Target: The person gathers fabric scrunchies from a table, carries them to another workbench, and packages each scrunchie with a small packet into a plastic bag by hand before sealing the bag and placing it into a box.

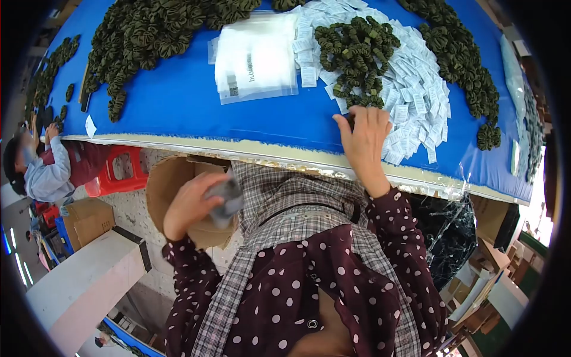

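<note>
My left hand (193, 202) is closed around a small grey, shiny bundle (225, 201), smeared by motion. It hangs below the table edge, above an open cardboard box (163, 190). My right hand (366, 140) lies at the table's near edge, thumb apart and fingers reaching onto the near end of a small pile of dark green scrunchies (357, 56). Something dark shows under its fingers, partly hidden. That pile sits on a wide heap of small white printed slips (416, 101). Left of it lies a stack of clear printed plastic bags (256, 59).
More green scrunchies form a large heap (143, 35) at the back left and a long row (464, 65) on the right of the blue table (178, 113). A co-worker (47, 160) sits at the far left near a red stool (122, 169). A black plastic bag (443, 232) hangs below the table.
</note>
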`<state>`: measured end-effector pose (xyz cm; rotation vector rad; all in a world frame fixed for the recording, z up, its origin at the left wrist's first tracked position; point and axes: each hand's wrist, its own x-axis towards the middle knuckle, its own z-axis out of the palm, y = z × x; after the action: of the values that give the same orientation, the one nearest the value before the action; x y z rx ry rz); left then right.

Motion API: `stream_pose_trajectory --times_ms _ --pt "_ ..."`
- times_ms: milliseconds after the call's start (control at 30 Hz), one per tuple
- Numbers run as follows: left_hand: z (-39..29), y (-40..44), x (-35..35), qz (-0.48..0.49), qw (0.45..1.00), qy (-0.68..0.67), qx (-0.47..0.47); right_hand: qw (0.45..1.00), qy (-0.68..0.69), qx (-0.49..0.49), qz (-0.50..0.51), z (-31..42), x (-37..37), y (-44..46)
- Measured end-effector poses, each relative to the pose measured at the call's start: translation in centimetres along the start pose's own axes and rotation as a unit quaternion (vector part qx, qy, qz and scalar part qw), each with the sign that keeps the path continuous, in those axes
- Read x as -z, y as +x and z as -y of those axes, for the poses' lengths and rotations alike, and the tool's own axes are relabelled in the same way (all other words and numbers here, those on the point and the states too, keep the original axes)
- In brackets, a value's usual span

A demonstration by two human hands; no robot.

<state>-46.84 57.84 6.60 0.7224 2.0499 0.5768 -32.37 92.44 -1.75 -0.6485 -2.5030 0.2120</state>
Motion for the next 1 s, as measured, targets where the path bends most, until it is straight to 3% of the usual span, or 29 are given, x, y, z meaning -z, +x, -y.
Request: stream_pose_trajectory --times_ms 33,100,200,333,400,500,633,767,967,1000 --pt "0.2 -0.1 0.2 -0.002 1.000 0.001 0.002 1.000 0.003 0.001 0.000 0.0 -0.4 0.4" --pt "0.7 0.1 0.6 -0.138 0.985 0.059 0.082 0.992 -0.121 -0.005 0.028 0.0 -0.9 0.9" --pt "-1.7 5.2 0.8 -0.270 0.955 0.057 -0.112 0.992 -0.121 -0.007 0.042 0.0 -1.1 0.8" --pt "-6.0 15.5 1.1 -0.354 0.905 0.013 -0.236 0.994 -0.106 -0.008 0.041 -0.1 -0.7 0.4" --pt "-7.8 22.2 0.8 -0.413 0.852 0.011 -0.322 0.999 -0.051 0.005 0.011 0.0 -0.6 0.2" --pt "-10.5 30.0 -0.7 -0.490 0.808 0.114 -0.307 1.000 -0.016 0.019 -0.005 -0.1 -0.7 -0.1" --pt "-11.8 31.6 -1.4 -0.434 0.853 0.166 -0.239 0.999 0.011 0.036 -0.012 -0.8 -1.0 0.1" --pt "-11.7 31.6 -1.7 -0.466 0.800 0.227 -0.302 0.955 0.264 -0.132 -0.001 -0.9 0.1 1.8" --pt "-11.8 30.5 -0.4 -0.476 0.769 0.266 -0.334 0.902 0.368 -0.198 0.105 -1.1 1.9 4.8" --pt "-12.0 29.4 -0.4 -0.432 0.828 0.151 -0.323 0.886 0.419 -0.177 0.095 -0.7 1.6 5.2"
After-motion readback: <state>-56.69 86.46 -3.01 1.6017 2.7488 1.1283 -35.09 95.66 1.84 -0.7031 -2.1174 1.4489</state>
